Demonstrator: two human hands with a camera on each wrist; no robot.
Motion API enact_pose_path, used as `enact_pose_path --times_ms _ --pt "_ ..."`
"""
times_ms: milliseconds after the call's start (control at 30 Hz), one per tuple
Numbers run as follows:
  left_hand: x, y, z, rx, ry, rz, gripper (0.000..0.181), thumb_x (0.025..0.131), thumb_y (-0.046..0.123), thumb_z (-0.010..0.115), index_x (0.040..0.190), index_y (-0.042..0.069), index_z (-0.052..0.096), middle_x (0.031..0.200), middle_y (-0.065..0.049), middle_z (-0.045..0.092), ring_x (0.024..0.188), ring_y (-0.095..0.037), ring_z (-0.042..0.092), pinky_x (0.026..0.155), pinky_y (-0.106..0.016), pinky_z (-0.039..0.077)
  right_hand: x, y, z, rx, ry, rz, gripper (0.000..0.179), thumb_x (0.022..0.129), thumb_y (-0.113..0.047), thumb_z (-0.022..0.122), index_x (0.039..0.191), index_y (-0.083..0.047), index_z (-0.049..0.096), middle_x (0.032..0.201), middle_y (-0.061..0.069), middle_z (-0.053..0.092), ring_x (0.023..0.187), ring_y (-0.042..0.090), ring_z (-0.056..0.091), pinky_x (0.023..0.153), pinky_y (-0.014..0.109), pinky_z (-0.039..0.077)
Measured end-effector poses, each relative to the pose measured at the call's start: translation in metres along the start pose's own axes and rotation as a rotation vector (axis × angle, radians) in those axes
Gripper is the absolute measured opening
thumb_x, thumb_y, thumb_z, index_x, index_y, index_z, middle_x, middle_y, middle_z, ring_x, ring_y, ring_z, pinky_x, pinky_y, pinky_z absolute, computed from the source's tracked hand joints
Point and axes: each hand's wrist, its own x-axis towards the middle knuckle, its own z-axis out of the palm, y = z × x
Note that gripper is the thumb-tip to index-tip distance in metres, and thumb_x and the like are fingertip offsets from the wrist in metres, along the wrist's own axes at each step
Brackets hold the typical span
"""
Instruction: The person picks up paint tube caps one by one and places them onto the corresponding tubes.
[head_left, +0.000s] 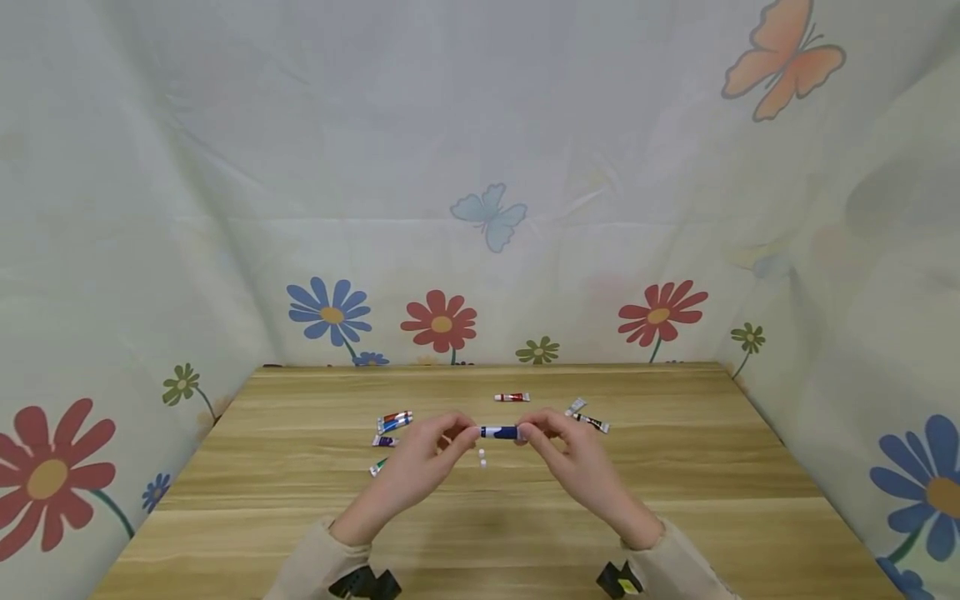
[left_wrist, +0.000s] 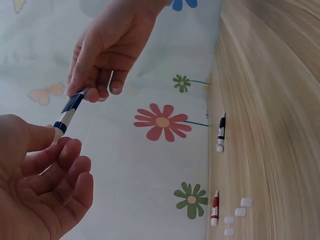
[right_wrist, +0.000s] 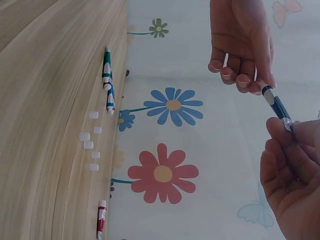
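Between my two hands a small dark blue and white paint tube (head_left: 498,432) is held level above the table. My left hand (head_left: 420,460) pinches its capped end between thumb and fingers; the white cap end is mostly hidden by the fingertips. The flat crimped end of the tube (right_wrist: 278,108) is pinched by my right hand (head_left: 581,462). Below the tube, several small white caps (right_wrist: 88,145) lie loose on the wooden table.
At the left lie an orange tube (head_left: 395,417), a purple tube (head_left: 386,441) and a green tube (head_left: 377,467). A red tube (head_left: 512,397) lies at the back. To the right are a black tube (head_left: 592,422) and a grey one (head_left: 576,406). A flowered cloth (head_left: 375,208) surrounds the table (head_left: 487,533).
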Motion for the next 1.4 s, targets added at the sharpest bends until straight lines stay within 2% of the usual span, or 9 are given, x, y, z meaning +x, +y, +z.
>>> enact_pose_path --times_ms 200,400,667,800,933,1100,1267,1400 --pt "-0.0003 0.0032 0.0008 0.003 0.020 0.031 0.020 0.103 0.035 0.058 0.103 0.019 0.069 0.091 0.013 0.066 0.083 -0.009 0.061 0.078 -0.030 0.054 0.0016 0.0033 0.0004 0.116 -0.017 0.071 0.014 0.103 -0.022 0.060 0.104 -0.013 0.071 0.089 -0.005 0.073 0.080 0.012 0.069 0.070 0.029 0.057" --pt "-0.0007 0.0071 0.0024 0.011 0.077 0.079 0.009 0.102 0.025 0.063 0.106 0.018 0.067 0.092 0.011 0.065 0.083 -0.010 0.059 0.070 -0.030 0.053 0.0024 0.0038 -0.0010 0.227 -0.053 0.137 0.017 0.103 -0.022 0.060 0.105 -0.009 0.070 0.089 0.001 0.074 0.081 0.016 0.070 0.075 0.032 0.058" --pt "-0.0005 0.0071 0.0047 0.040 0.127 0.154 0.009 0.100 0.020 0.065 0.107 0.016 0.068 0.094 0.012 0.065 0.083 -0.008 0.059 0.071 -0.028 0.053 0.0027 0.0039 -0.0032 0.271 -0.057 0.189 0.021 0.103 -0.023 0.059 0.106 -0.006 0.069 0.092 0.008 0.074 0.083 0.022 0.068 0.078 0.032 0.057" --pt "0.0003 0.0054 0.0058 0.053 0.156 0.168 0.009 0.100 0.021 0.065 0.106 0.015 0.069 0.091 0.011 0.065 0.080 -0.007 0.059 0.067 -0.029 0.053 0.0017 0.0039 -0.0041 0.250 -0.030 0.148 0.020 0.101 -0.019 0.063 0.113 -0.005 0.070 0.097 0.008 0.073 0.086 0.018 0.068 0.078 0.031 0.057" --pt "0.0002 0.0033 0.0061 0.031 0.177 0.157 0.010 0.100 0.022 0.065 0.105 0.015 0.069 0.090 0.008 0.066 0.080 -0.008 0.060 0.067 -0.030 0.054 0.0005 0.0041 -0.0060 0.208 -0.024 0.055 0.026 0.095 -0.014 0.071 0.121 -0.011 0.070 0.108 0.003 0.072 0.093 0.016 0.066 0.081 0.033 0.056" --pt "-0.0004 0.0017 0.0058 0.015 0.165 0.134 0.007 0.101 0.021 0.065 0.103 0.016 0.069 0.090 0.007 0.066 0.080 -0.010 0.059 0.064 -0.028 0.054 -0.0012 0.0072 -0.0063 0.102 -0.036 -0.049 0.026 0.092 -0.013 0.074 0.119 -0.011 0.072 0.111 0.000 0.073 0.092 0.015 0.066 0.081 0.033 0.056" --pt "-0.0010 -0.0001 0.0064 0.026 0.156 0.142 0.009 0.101 0.022 0.064 0.103 0.015 0.070 0.089 0.009 0.065 0.079 -0.010 0.059 0.063 -0.027 0.053 -0.0022 0.0088 -0.0055 -0.001 -0.030 -0.077 0.022 0.094 -0.018 0.072 0.116 -0.015 0.073 0.107 -0.004 0.074 0.087 0.010 0.065 0.074 0.030 0.055" --pt "-0.0031 0.0006 0.0075 0.012 0.146 0.132 0.012 0.101 0.024 0.064 0.103 0.014 0.070 0.089 0.008 0.066 0.078 -0.010 0.059 0.065 -0.028 0.053 -0.0022 0.0083 -0.0051 -0.029 -0.023 -0.074 0.017 0.096 -0.023 0.070 0.113 -0.020 0.074 0.102 -0.011 0.073 0.086 0.008 0.065 0.072 0.030 0.055"
